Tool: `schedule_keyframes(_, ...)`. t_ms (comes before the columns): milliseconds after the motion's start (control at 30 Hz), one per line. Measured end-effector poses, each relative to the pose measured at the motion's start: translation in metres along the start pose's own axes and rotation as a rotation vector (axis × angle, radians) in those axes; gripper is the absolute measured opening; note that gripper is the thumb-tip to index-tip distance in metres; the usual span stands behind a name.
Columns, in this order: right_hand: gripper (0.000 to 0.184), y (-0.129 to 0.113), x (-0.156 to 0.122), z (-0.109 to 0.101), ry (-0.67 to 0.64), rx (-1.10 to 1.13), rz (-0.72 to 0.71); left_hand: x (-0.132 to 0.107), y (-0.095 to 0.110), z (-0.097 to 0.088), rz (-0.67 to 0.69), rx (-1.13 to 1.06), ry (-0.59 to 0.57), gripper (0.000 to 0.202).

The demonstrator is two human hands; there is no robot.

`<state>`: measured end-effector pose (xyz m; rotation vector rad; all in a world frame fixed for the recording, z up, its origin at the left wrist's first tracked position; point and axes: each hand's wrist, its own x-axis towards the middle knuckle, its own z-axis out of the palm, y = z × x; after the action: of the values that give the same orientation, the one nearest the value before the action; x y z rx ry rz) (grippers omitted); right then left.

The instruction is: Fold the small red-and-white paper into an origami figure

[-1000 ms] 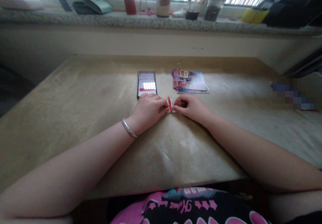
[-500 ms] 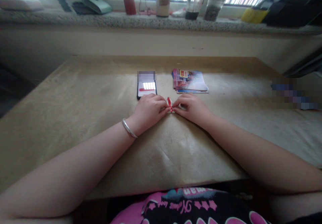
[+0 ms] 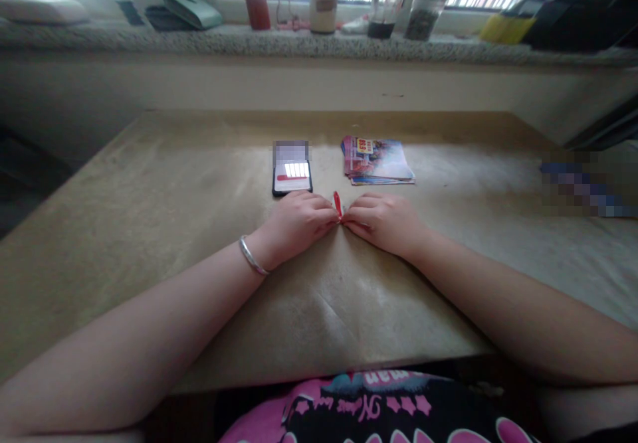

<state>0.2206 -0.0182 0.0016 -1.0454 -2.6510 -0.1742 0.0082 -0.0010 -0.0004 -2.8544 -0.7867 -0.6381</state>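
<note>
Between my fingertips, at the middle of the table, is a small folded piece of red and white paper (image 3: 337, 205), its red part pointing up and away from me. My left hand (image 3: 302, 222) pinches it from the left, with a silver bangle on the wrist. From the right, my right hand (image 3: 383, 220) pinches it with thumb and fingers pressed together. The fingertips of both hands nearly meet and cover most of the lower part. Just beyond my left hand lies a phone (image 3: 292, 184) with its screen lit. A stack of printed leaflets (image 3: 381, 161) lies beyond my right hand.
A tan cover lies over the table (image 3: 174, 184). A blurred flat item (image 3: 583, 187) rests at the right side. Along the stone windowsill (image 3: 279, 43) stand a red bottle (image 3: 257, 8), a pale bottle (image 3: 323, 1), jars and a yellow and black object (image 3: 508, 28).
My right-hand fingers have closed in and flattened around the paper. Both hands sit slightly lower in the picture, and the red part stands a little straighter.
</note>
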Motion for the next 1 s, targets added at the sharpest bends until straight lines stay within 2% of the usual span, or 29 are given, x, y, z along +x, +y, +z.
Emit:
schedule_keyframes(133, 0.027, -0.001, 0.000, -0.001, -0.020, -0.021, -0.022, -0.001, -0.001, -0.004, 0.076, 0.007, -0.037, 0.024)
schedule_keyframes(400, 0.023, 0.002, 0.003, -0.008, -0.058, -0.036, -0.058, 0.004, 0.005, -0.010, 0.065, 0.080, -0.149, 0.020)
schedule_keyframes(700, 0.025, 0.011, -0.003, -0.009, -0.033, 0.094, -0.076, 0.000, -0.007, -0.015, 0.125, 0.003, -0.165, 0.024)
schedule_keyframes(1000, 0.023, 0.006, 0.000, -0.009, -0.049, 0.058, -0.060, 0.001, 0.002, -0.014, 0.047, 0.054, -0.185, 0.021)
